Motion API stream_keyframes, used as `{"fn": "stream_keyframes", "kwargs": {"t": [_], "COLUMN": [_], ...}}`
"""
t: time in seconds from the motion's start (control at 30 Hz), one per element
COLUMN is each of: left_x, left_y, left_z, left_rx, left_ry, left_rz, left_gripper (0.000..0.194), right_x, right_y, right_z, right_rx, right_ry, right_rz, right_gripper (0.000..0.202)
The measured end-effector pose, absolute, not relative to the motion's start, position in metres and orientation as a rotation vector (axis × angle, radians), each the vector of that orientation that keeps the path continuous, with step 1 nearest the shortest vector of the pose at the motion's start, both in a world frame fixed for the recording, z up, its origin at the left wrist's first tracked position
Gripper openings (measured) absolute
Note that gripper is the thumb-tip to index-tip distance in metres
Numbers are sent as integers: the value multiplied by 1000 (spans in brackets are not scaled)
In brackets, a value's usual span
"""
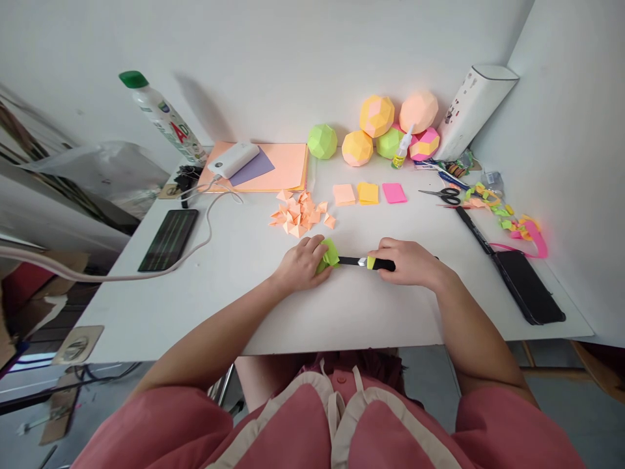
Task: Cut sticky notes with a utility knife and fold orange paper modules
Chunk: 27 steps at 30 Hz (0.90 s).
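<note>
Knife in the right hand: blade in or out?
Out: the dark blade shows between the handle in the right hand and the green paper.

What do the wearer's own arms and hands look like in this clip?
Loose, short, dusky-red fabric sleeves leave both forearms bare. The left hand and right hand are ungloved, and no watch or bracelet shows at either wrist.
</note>
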<state>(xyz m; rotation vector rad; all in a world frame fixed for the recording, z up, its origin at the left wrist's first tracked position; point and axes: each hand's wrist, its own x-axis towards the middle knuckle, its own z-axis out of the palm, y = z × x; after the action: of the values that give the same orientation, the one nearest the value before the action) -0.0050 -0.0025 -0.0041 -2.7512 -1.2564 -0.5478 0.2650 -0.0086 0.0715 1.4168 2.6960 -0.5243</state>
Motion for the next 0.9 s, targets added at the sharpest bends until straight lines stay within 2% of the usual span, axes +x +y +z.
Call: {"fn": "stream_keyframes", "kwargs": {"t": [0.33, 0.53, 0.9], "left_x": [-5, -6, -5], "left_y": [-3, -3, -3], "left_z": [-3, -4, -3], "left_rx": [-2763, -2762, -2758], "left_ry": [-1225, -1259, -1254], "left_rz": [-510, -529, -567], "left_gripper": [46, 36, 30], "right_x": [257, 258, 269], "right_y": [-11, -10, -8], "right_z": [69, 68, 81], "right_rx": [1402, 1391, 1427], "right_ry": [2762, 2764, 2605], "right_rz": [-541, -524, -561], "right_gripper": [40, 40, 39]}}
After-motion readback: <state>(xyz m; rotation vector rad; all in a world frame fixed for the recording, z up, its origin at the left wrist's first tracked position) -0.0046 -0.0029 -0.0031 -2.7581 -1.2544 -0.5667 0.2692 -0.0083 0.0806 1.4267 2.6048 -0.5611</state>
